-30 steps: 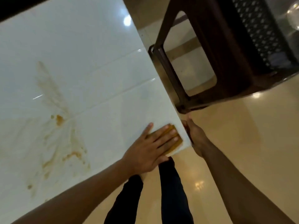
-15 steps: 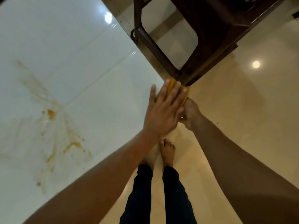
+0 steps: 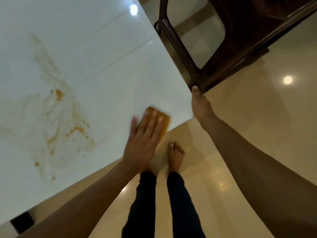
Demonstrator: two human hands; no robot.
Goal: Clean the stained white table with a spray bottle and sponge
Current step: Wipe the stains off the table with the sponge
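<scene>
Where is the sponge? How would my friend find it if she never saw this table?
Start at the big glossy white table and follow its near edge toward the corner. There a flat left hand presses a small rectangular orange-yellow sponge. The brown stains are smears; the sponge is one solid block.

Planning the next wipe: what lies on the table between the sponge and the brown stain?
Only bare white table, as the head view shows, between sponge and stain.

Tabletop (image 3: 103,57) open leftward; dark chair (image 3: 223,48) crowds rt corner.
</scene>
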